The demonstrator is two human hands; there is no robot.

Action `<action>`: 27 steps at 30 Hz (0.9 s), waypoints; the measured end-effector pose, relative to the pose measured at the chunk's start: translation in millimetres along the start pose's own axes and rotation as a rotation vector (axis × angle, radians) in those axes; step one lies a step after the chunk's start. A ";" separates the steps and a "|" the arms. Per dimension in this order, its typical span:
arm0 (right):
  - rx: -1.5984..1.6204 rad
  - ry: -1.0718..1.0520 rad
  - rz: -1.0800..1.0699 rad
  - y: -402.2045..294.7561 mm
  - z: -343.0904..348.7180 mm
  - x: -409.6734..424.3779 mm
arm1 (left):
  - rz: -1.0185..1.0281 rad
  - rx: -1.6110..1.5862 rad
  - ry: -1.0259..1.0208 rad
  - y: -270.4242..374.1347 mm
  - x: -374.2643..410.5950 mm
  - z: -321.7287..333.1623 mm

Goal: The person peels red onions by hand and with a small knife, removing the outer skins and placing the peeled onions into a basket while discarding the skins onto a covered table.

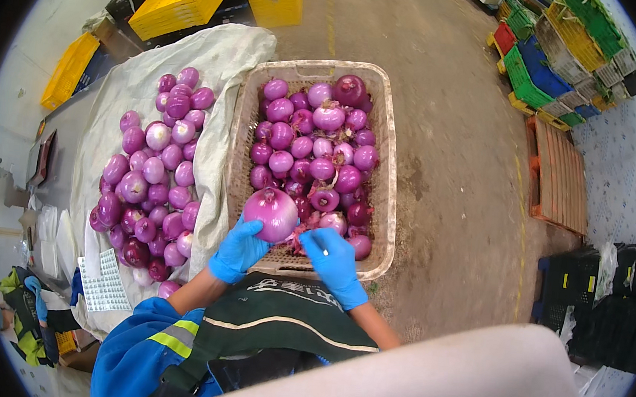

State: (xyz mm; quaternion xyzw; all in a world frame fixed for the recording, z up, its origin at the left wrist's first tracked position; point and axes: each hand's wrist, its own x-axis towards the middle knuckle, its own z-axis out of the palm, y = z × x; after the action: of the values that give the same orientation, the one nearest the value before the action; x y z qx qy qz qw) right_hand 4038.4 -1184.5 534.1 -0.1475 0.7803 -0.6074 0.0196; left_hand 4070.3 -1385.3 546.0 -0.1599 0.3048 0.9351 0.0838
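Note:
A large red onion [270,215] is held in my left hand [241,248], which wears a blue glove, over the near left corner of a plastic crate [390,205]. My right hand [335,262], gloved too, is beside the onion with its fingers curled; a small white object, perhaps a tool's end, shows at the fingers. Red onions [321,169] with dry roots and skins fill much of the crate. To the left, a pile of smooth, shiny red onions [153,170] lies on a whitish woven sheet [222,65].
A sheet of small printed labels [103,282] lies at the pile's near edge. Yellow crates [179,2] are stacked at the back left. Mixed crates [538,76], a wooden pallet [561,177] and black crates [572,277] stand at the right. Another person [30,309] is at the lower left.

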 end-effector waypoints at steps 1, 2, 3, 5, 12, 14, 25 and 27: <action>-0.098 -0.036 -0.062 -10.8 3.9 2.9 | -0.025 -0.088 0.022 1.3 1.7 -3.4; -0.194 -0.074 -0.126 -19.8 7.3 6.4 | -0.025 -0.103 -0.014 1.6 0.7 -4.3; -0.291 -0.110 -0.191 -25.0 12.0 10.0 | -0.050 -0.141 0.017 -1.3 0.7 -4.0; -0.300 -0.095 -0.222 -8.4 28.9 5.0 | -0.101 -0.244 0.034 -8.0 2.2 -5.3; -0.372 -0.256 -0.365 20.8 24.4 -0.9 | -0.265 -0.717 -0.091 23.0 5.4 -10.2; -0.266 -0.107 -0.183 36.6 27.8 -3.7 | -0.003 -0.424 -0.059 59.2 11.5 -27.3; 0.247 -0.178 0.539 31.6 -6.6 -3.7 | 0.725 1.511 0.952 329.5 115.9 -188.0; 0.202 -0.180 0.543 35.1 -2.6 -7.9 | 0.620 1.662 0.987 348.9 144.2 -218.8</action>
State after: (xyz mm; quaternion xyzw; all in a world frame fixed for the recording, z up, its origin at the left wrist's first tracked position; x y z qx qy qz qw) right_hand 4038.2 -1172.4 500.1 0.0160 0.7219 -0.6391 0.2649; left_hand 3901.1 -1786.5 518.2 -0.3332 0.8874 0.2371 -0.2129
